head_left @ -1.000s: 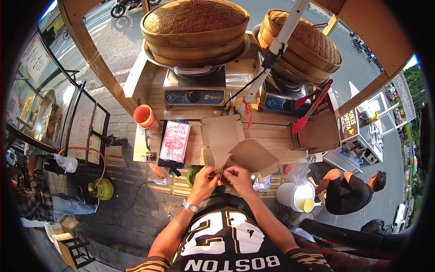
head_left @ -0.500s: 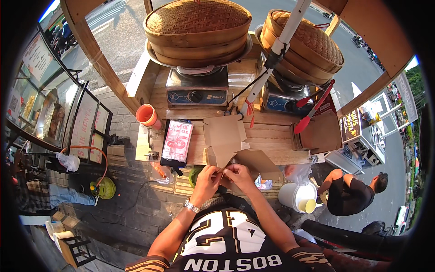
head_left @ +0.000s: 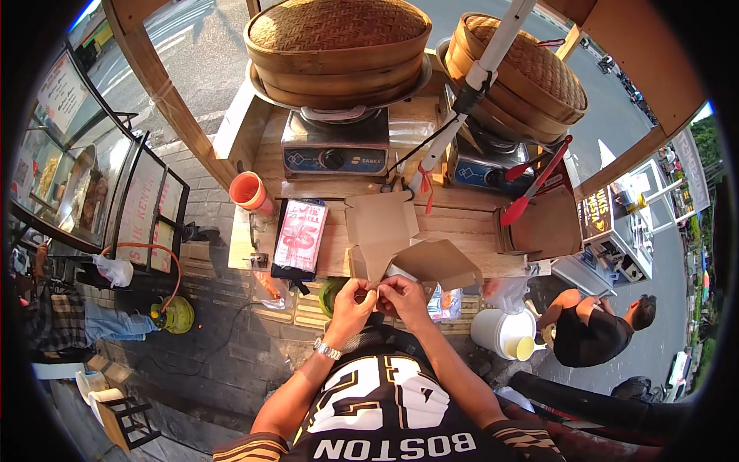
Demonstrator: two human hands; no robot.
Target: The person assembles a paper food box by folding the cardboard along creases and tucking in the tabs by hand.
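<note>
A brown cardboard box [head_left: 381, 223], partly unfolded, rests on the front of the wooden counter, and its near part juts over the edge toward me. My left hand [head_left: 352, 309] pinches the near corner of the box between thumb and fingers. Right beside it, fingertips almost touching, my right hand [head_left: 405, 302] grips the same corner. To the right of my fingers a wide cardboard flap [head_left: 440, 266] sticks out at a slant. The exact fold between my fingertips is hidden.
Two bamboo steamers [head_left: 339, 58] stand on gas stoves [head_left: 335, 146] at the back. Left of the box lie a pink-printed packet [head_left: 300, 235] and an orange cup [head_left: 250, 192]. Red tongs [head_left: 535, 185] lean over stacked cardboard [head_left: 550, 219] at right. A person [head_left: 604, 327] crouches beside a white bucket [head_left: 496, 335].
The right-hand flap has tilted upward and shifted slightly. Both my hands stay at the same corner, with the fingers moved a little.
</note>
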